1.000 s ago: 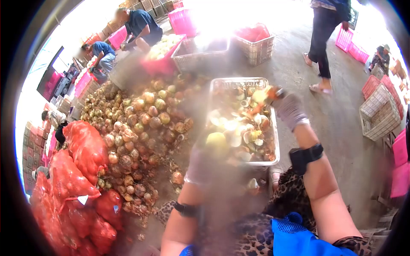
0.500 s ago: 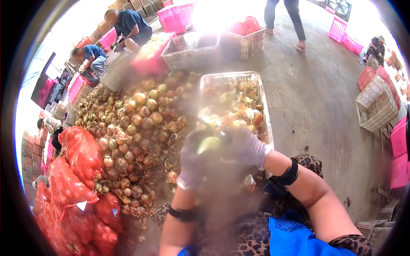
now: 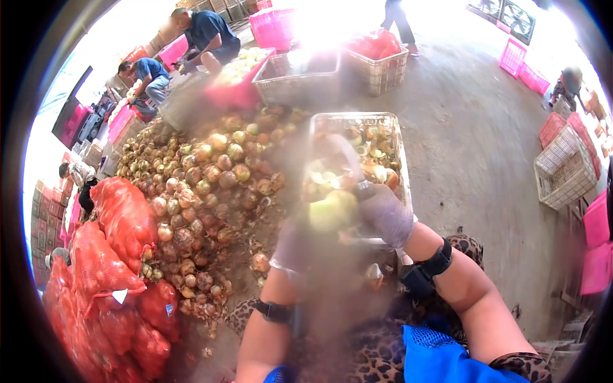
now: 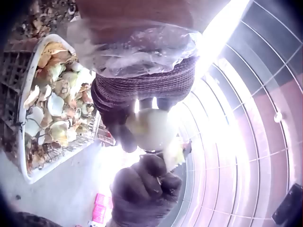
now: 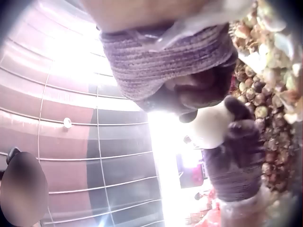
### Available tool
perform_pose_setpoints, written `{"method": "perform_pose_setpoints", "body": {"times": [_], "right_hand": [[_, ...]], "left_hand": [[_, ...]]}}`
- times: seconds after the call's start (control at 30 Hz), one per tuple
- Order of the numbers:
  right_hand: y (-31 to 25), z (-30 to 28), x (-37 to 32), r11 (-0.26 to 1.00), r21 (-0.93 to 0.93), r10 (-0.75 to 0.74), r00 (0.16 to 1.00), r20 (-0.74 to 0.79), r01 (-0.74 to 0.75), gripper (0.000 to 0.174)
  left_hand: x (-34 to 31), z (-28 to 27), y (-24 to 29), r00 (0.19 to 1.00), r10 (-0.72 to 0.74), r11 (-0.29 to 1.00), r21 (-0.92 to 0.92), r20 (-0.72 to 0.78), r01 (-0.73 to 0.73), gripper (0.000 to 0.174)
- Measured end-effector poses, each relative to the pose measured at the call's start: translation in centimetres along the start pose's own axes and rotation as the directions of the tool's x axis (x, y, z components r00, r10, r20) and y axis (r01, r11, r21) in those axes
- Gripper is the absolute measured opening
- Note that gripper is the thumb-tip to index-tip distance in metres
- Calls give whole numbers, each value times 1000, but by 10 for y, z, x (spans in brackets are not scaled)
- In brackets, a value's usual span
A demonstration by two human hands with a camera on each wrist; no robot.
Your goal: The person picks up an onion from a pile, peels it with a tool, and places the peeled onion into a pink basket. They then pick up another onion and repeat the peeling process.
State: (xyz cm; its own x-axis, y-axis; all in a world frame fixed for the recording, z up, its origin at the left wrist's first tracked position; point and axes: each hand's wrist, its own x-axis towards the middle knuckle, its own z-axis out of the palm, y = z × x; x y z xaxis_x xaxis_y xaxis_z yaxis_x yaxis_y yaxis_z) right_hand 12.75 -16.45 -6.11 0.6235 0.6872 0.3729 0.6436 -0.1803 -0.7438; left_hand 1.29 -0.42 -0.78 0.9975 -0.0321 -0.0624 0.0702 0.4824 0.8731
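A peeled onion, pale, smooth and round, sits in the grip of the left hand, whose fingers and thumb wrap it. In the head view it shows against the near left corner of a white plastic crate with latticed walls. The right hand curls round a dark object close beside the onion; its full shape cannot be made out. A ragged pale scrap shows at that hand's fingertips. Both hands wear ribbed knit gloves, and a crinkled clear plastic cuff covers the left wrist. Papery brown skins and curved white peels fill the crate. Haze blurs the left fingers and the crate's left edge in the head view, and glare bleaches the onion's outline.
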Motion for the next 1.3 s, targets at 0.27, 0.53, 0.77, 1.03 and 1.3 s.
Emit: {"method": "perform_pose_setpoints", "body": {"times": [0.27,0.53,0.77,1.03,1.3], "right_hand": [[-1,-77,18,691,-445,463,822,-332,-570,18],[125,-40,44,987,-13,163,982,92,-163,36],[77,-11,31,973,-174,169,982,79,-154,33],[-1,-12,10,967,3,253,967,12,-253,15],[-68,2,25,832,-253,513,858,10,-494,23]], "left_hand": [[-45,8,34,986,96,967,-223,-137,-125,51],[-357,15,35,486,576,810,541,-657,-227,39],[-642,15,-17,-312,415,903,428,-854,31,36],[-844,-121,-4,-577,635,769,352,-513,534,35],[-336,-266,-6,427,636,152,647,-643,747,45]]}}
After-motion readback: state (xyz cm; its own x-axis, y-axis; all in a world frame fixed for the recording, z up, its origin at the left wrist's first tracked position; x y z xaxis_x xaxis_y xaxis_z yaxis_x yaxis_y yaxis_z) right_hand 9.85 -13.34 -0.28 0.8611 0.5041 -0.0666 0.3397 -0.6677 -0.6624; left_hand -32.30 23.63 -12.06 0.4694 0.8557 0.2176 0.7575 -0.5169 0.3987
